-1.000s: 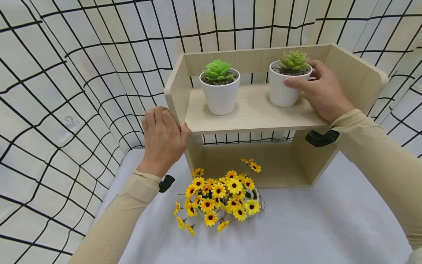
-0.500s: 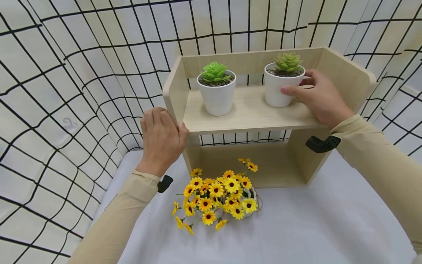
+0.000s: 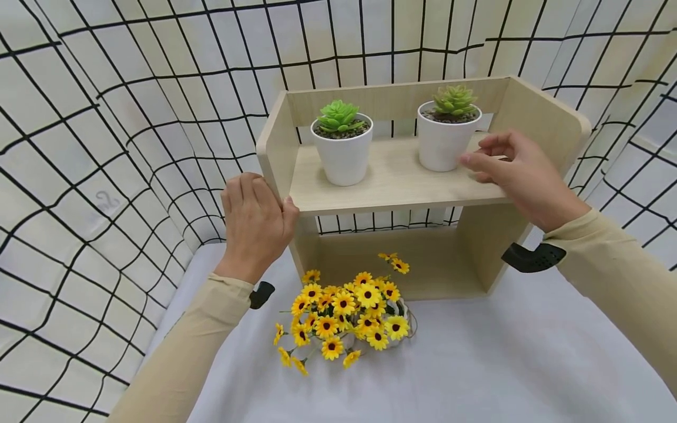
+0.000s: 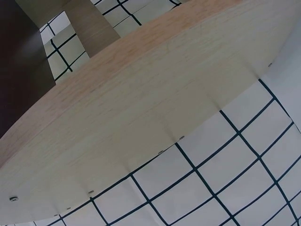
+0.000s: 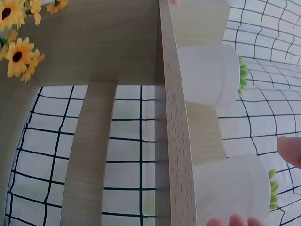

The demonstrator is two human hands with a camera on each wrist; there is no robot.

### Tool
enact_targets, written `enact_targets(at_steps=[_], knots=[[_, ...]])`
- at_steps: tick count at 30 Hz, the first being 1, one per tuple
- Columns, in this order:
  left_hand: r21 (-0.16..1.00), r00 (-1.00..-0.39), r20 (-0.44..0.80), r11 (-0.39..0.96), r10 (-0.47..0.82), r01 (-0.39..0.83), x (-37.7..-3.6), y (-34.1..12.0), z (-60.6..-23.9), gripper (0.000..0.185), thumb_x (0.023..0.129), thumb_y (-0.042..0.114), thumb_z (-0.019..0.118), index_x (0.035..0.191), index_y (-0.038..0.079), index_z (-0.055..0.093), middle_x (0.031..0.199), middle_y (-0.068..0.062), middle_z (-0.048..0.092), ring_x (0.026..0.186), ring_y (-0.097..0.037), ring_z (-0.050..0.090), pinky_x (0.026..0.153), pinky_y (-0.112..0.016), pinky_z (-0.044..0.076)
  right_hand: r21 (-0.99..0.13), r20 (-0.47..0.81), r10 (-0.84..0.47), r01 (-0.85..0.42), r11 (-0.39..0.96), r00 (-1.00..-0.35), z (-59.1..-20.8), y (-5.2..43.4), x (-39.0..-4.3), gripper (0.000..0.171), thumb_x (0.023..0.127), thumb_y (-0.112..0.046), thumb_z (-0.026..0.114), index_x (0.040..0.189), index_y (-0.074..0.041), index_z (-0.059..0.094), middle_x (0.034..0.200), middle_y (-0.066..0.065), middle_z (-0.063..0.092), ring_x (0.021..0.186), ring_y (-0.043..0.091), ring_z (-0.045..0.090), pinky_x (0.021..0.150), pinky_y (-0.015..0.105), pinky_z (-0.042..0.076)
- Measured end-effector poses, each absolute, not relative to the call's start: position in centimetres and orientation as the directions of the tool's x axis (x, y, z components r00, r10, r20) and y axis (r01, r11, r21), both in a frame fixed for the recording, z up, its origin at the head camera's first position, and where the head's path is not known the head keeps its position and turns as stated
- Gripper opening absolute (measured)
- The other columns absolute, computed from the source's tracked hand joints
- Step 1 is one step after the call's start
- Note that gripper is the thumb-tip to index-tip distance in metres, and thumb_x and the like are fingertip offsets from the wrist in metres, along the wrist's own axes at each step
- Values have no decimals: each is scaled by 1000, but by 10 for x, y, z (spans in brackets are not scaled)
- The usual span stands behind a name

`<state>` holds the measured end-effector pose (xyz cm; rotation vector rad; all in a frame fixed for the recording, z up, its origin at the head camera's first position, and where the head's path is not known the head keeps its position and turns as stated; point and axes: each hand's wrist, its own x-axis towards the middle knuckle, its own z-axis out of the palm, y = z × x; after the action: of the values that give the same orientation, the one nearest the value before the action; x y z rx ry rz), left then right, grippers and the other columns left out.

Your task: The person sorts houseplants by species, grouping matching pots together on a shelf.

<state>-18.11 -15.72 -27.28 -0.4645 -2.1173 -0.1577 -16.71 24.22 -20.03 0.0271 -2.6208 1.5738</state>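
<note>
Item: wooden shelf unit (image 3: 402, 176), standing on a white-covered table (image 3: 502, 364). Left hand (image 3: 256, 226) grips its left side panel, fingers curled round the edge. Right hand (image 3: 520, 170) hovers over the upper board, loosely open, fingertips just beside the right potted succulent (image 3: 448, 132), holding nothing. Left potted succulent (image 3: 342, 141) stands well apart from it on the same board. Bunch of yellow artificial flowers (image 3: 346, 317) lies below, in front of the unit.

Risks: a stray nudge from the right fingers may tip the right pot; a tug from the left hand may rock the unit and topple both.
</note>
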Motion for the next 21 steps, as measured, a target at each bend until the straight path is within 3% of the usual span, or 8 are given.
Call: enact_targets(at_steps=[3, 9, 14, 21], knots=[[-65, -495, 826, 919, 268, 389, -182, -157, -273, 35, 99, 27, 35, 103, -7, 41, 106, -28, 44, 97, -41, 34, 84, -50, 27, -907, 118, 14, -102, 408, -993, -204, 243, -157, 45, 96, -42, 70, 128, -20, 47, 120, -7, 53, 105, 12, 62, 89, 18, 49], [-56, -499, 826, 921, 260, 387, -182, -157, -273, 35, 99, 27, 34, 102, -7, 41, 107, -28, 44, 97, -41, 34, 84, -50, 27, -903, 263, -39, -260, 343, -964, -218, 240, -135, 27, 96, -20, 71, 119, -10, 61, 108, -8, 67, 101, 13, 64, 89, 19, 48], [-55, -506, 823, 923, 258, 381, -183, -157, -273, 36, 99, 27, 34, 104, -8, 40, 107, -28, 44, 97, -41, 33, 83, -50, 27, -859, 339, -129, -362, 362, -932, -240, 236, -122, 20, 95, -10, 71, 114, -9, 65, 104, -6, 69, 95, 11, 67, 86, 17, 52], [-53, -511, 820, 923, 258, 381, -183, -157, -273, 36, 99, 28, 35, 104, -7, 40, 108, -28, 43, 97, -41, 33, 83, -51, 27, -898, 329, -231, -379, 225, -916, -288, 229, -112, 20, 91, 1, 71, 109, -5, 65, 101, 0, 69, 89, 7, 69, 80, 19, 56]])
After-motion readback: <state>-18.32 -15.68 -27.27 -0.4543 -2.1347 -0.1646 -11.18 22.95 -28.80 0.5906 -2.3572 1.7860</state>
